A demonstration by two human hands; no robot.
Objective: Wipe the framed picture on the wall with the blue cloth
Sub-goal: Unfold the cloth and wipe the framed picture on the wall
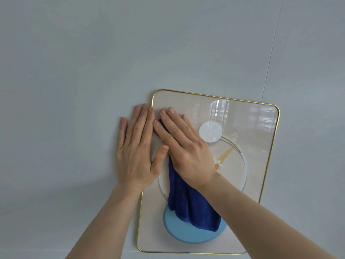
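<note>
Right hand (186, 152), fingers flat together, presses the blue cloth (188, 200) to the framed picture (252, 165); left hand (137, 152), fingers splayed, steadies its edge. Hard pressure could tilt the frame.

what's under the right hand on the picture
The blue cloth, pressed flat against the framed picture by the right hand; its lower part hangs free over the light blue disc. The cloth's upper part and the glass behind it are covered.
</note>
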